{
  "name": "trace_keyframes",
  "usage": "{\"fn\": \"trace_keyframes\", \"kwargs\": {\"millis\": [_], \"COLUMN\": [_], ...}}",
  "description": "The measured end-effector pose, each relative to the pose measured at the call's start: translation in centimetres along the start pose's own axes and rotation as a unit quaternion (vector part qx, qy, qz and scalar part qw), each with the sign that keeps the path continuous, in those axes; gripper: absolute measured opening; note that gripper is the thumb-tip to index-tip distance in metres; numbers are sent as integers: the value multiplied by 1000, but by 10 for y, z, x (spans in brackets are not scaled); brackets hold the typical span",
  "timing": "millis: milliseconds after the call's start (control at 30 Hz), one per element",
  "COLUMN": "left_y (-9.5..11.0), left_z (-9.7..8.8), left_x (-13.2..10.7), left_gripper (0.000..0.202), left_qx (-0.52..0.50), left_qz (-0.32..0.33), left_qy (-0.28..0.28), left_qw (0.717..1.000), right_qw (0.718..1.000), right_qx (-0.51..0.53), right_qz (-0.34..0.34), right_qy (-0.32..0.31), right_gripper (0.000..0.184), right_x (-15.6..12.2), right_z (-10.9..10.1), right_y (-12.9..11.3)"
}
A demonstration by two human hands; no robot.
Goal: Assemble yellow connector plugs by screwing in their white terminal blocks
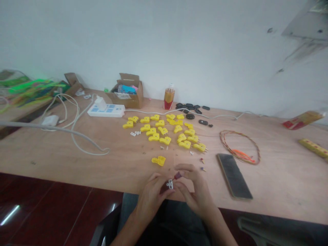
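In the head view, a person sits at a plywood table (77, 164), and both hands are raised above its near edge. I take the group of yellow plastic plug housings (164, 131) as the landmark. One loose yellow housing (158, 160) lies just in front of this group, and in front of that are the left hand (151, 201) and the right hand (197, 191), close together.

The left fingers (164, 181) seem to hold a small white plastic piece (169, 184), which stands between the hands, nearer to the left hand. Its long axis is roughly upright, but it is too small to tell its exact shape. The right thumb and finger make a narrow pinch on a dark red piece (177, 175). This piece lies up and to the right of the white piece, almost touching it. Its long axis is tilted, and its thin end points down and left toward the white piece.

To the right of the group are a black phone (233, 176) and a coil of thin wire (239, 147). Behind the group are a white power strip (106, 110) and a cardboard box (126, 92).
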State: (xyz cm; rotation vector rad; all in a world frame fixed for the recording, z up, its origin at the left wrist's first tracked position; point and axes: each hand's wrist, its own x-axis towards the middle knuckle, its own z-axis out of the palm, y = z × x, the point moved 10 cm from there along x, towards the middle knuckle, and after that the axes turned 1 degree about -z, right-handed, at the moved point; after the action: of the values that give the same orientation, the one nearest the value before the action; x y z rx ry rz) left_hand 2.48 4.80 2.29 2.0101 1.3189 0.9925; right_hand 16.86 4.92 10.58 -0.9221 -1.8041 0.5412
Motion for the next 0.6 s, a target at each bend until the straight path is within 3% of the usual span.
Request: {"fn": "trace_keyframes", "kwargs": {"millis": [100, 267, 333, 500, 600], "left_y": [1, 1, 0, 1, 2], "left_z": [-1, -1, 0, -1, -2], "left_x": [0, 1, 2, 2, 1], "left_gripper": [56, 48, 45, 49, 49], "left_qx": [-2, -5, -3, 5, -1], "left_qz": [3, -10, -16, -8, -1], "left_qy": [0, -13, -16, 0, 7], "left_qw": [1000, 1000, 1000, 1000, 1000], "right_qw": [999, 997, 997, 998, 998], "right_qx": [13, 47, 33, 23, 53], "right_qz": [5, 9, 13, 27, 24], "right_qy": [-42, 64, 74, -54, -27], "right_gripper": [27, 21, 23, 22, 15], "right_x": [2, 2, 2, 6, 6], "right_z": [5, -6, -8, 5, 3], "right_y": [-2, 4, 4, -2, -1]}}
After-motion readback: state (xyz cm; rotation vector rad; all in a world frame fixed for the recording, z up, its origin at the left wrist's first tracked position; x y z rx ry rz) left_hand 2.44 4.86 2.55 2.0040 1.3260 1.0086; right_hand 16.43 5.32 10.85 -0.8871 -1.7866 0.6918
